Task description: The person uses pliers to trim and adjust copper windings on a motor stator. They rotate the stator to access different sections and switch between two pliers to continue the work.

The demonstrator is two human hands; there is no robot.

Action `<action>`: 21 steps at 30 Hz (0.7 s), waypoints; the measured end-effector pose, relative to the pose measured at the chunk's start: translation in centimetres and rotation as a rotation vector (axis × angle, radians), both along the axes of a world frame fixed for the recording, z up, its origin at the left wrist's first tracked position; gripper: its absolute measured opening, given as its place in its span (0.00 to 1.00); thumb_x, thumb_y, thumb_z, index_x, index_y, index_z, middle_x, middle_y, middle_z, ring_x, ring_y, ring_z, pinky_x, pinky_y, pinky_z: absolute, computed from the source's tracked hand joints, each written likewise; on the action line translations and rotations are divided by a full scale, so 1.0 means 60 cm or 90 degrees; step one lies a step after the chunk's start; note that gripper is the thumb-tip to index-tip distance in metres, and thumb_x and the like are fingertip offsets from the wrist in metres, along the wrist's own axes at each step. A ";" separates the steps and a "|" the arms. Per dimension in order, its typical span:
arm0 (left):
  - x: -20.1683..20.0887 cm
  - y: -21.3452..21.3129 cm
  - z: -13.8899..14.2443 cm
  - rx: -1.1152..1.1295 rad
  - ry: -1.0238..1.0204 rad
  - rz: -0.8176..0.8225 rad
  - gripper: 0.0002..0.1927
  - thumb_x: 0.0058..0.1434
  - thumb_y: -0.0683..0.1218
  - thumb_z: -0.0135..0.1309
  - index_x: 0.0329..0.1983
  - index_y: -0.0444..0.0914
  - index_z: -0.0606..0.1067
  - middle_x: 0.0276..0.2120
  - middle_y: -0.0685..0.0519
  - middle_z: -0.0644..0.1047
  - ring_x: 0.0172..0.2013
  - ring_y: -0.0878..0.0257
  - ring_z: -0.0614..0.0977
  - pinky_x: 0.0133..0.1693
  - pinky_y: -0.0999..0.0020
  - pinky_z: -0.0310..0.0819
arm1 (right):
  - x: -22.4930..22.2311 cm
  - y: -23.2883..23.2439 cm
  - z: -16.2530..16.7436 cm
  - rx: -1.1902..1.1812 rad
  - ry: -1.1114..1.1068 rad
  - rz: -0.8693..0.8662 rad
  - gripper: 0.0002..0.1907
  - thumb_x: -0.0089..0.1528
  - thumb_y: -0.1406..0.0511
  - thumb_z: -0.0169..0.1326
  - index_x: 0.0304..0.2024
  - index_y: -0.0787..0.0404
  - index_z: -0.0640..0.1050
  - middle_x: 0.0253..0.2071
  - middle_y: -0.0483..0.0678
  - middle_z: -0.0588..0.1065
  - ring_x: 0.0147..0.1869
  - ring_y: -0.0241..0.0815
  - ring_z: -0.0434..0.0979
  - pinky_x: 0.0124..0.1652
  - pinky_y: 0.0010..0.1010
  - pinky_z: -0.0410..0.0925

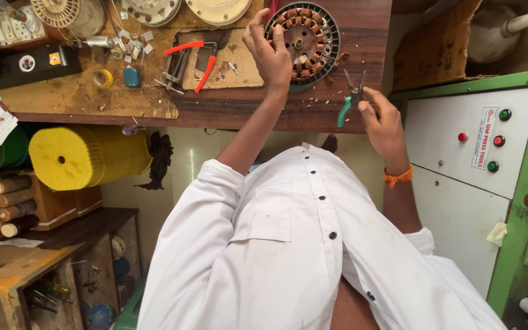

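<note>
Close in, both hands work at the near edge of the worktop, over a white-shirted lap.
Nearest, the right hand (381,122) is closed round small teal-handled pliers (351,98), tips up, just off the brown wooden worktop (227,107); keeping them clear of the copper seems wise. Beyond, the left hand (270,52) grips the rim of the round black motor stator with copper-wound coils (304,40), lying flat near the worktop's right edge. Farther left, red-handled cutters (194,61) lie well apart; open room is between.
</note>
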State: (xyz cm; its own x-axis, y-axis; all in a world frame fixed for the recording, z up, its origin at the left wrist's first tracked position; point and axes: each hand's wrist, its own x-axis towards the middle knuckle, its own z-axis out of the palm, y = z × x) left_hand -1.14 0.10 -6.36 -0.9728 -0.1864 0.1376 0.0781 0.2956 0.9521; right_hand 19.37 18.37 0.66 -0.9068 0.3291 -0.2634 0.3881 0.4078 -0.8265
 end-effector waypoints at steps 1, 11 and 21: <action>0.000 -0.004 0.000 0.016 0.008 -0.006 0.21 0.73 0.49 0.48 0.68 0.49 0.64 0.64 0.46 0.61 0.63 0.52 0.73 0.63 0.52 0.70 | -0.003 -0.011 0.012 0.031 0.025 0.021 0.23 0.72 0.60 0.53 0.65 0.66 0.73 0.31 0.53 0.74 0.31 0.36 0.68 0.31 0.30 0.64; -0.023 -0.015 -0.007 -0.077 0.054 -0.074 0.25 0.68 0.57 0.58 0.65 0.51 0.66 0.68 0.43 0.58 0.65 0.46 0.72 0.61 0.53 0.74 | -0.048 -0.084 0.084 0.176 0.145 0.082 0.19 0.72 0.62 0.55 0.62 0.65 0.76 0.46 0.61 0.80 0.43 0.52 0.84 0.39 0.37 0.74; -0.044 -0.029 -0.008 -0.138 0.068 -0.178 0.22 0.69 0.56 0.58 0.66 0.53 0.72 0.62 0.53 0.74 0.60 0.55 0.78 0.60 0.57 0.75 | -0.069 -0.114 0.026 0.245 0.334 0.087 0.19 0.75 0.65 0.52 0.67 0.63 0.72 0.41 0.60 0.80 0.40 0.53 0.84 0.38 0.39 0.74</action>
